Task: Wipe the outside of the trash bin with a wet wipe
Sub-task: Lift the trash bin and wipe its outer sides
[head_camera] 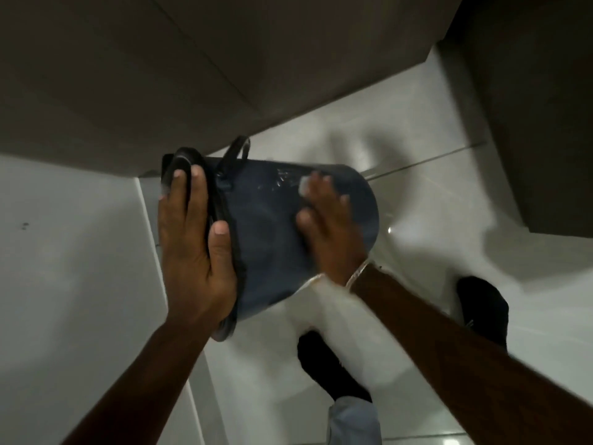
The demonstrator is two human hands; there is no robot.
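A dark blue trash bin [269, 239] is tipped on its side above the white floor, its dark rim and lid end to the left and its base to the right. My left hand [192, 245] grips the rim, with the thumb on the bin wall and the fingers over the lid edge. My right hand [330, 220] presses flat on the bin's side, blurred by motion. A small white wet wipe [304, 187] shows under its fingertips. Wet streaks glisten on the wall just left of the wipe. A black handle loop [238, 151] sticks up from the rim.
Brown cabinet fronts [160, 75] rise behind the bin, and another dark cabinet [545, 123] stands at the right. White glossy floor tiles [433, 194] lie below. My two feet in black socks [481, 306] are under the right arm. A white wall or panel [64, 252] fills the left.
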